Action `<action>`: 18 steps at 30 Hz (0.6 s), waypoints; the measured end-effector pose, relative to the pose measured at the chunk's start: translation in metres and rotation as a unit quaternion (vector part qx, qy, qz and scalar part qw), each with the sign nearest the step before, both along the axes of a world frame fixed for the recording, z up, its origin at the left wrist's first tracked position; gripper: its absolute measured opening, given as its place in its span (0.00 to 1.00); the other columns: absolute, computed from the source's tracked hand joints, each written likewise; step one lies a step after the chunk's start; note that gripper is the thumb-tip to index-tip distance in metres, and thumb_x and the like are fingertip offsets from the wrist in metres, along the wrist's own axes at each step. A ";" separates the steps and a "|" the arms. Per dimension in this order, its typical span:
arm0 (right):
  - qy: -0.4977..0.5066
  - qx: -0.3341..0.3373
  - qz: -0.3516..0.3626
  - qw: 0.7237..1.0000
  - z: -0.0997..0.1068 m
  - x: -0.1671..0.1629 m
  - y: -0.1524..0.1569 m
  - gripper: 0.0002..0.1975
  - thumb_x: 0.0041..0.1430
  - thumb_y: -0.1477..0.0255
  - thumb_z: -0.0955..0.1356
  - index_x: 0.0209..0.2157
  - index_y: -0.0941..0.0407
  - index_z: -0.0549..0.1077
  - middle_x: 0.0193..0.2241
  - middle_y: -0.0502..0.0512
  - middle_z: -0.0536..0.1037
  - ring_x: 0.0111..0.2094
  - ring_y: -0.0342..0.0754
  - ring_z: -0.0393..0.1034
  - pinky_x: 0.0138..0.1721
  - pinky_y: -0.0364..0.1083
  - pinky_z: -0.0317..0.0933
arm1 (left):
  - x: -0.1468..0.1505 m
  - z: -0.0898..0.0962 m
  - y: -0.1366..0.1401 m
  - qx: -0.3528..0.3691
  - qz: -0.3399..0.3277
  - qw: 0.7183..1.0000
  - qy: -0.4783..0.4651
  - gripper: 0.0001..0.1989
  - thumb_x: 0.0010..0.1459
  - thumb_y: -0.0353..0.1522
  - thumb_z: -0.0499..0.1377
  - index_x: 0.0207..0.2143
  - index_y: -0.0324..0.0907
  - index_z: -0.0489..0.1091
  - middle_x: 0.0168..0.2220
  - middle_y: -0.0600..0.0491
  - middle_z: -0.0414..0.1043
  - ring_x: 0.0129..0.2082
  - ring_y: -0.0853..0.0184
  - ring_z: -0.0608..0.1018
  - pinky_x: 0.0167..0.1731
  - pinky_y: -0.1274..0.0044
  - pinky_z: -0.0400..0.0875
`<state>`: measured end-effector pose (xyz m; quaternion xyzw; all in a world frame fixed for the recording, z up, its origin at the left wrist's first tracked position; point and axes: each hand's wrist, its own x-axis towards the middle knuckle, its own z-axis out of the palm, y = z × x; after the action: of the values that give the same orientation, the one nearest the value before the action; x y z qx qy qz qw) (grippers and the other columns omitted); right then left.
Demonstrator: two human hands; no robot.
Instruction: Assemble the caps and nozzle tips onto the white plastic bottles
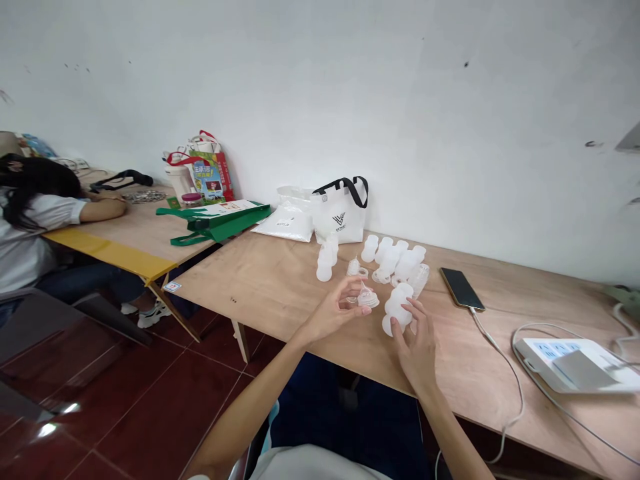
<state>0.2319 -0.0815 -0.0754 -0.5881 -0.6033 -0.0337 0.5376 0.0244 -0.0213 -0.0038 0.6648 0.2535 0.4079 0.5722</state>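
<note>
My left hand (pixel 336 310) pinches a clear, ridged plastic piece with a pointed tip (pixel 369 299) between thumb and fingers, just above the wooden table. The fingers of my right hand (pixel 417 340) are curled round a milky white, bulging plastic piece (pixel 399 309), shaped like stacked balls. Just behind my left fingers stands another clear ridged piece (pixel 353 267). Several more white pieces (pixel 385 251) are grouped beyond my hands, with clear ones among them. Further left, a few white pieces (pixel 325 265) stand close together.
Behind the pieces, a white bag with black handles (pixel 339 223) and a white plastic packet (pixel 287 222) lean near the wall. A phone (pixel 461 289) on a cable and a white box (pixel 580 365) lie right. At another table, a person (pixel 45 213) rests head down.
</note>
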 end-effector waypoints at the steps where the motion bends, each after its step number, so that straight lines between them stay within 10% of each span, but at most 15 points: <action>1: 0.009 -0.005 -0.001 1.000 -0.001 0.000 0.000 0.17 0.67 0.58 0.65 0.52 0.52 0.69 0.57 0.63 0.72 0.60 0.61 0.65 0.57 0.64 0.61 | 0.000 0.000 0.000 0.000 0.002 1.000 0.001 0.28 0.58 0.38 0.68 0.59 0.50 0.65 0.55 0.46 0.74 0.57 0.58 0.75 0.54 0.66 0.68; 18: 0.096 -0.055 0.106 0.988 -0.011 -0.002 0.000 0.30 0.62 0.58 0.71 0.61 0.51 0.60 0.59 0.66 0.69 0.56 0.60 0.71 0.52 0.62 0.70 | 0.004 -0.005 0.003 -0.007 0.049 0.998 -0.029 0.20 0.58 0.38 0.68 0.51 0.46 0.68 0.59 0.45 0.72 0.61 0.57 0.72 0.56 0.66 0.70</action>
<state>0.2303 -0.0819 -0.0866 -0.5494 -0.6093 0.1131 0.5605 0.0284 -0.0179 -0.0091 0.6357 0.2714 0.4528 0.5633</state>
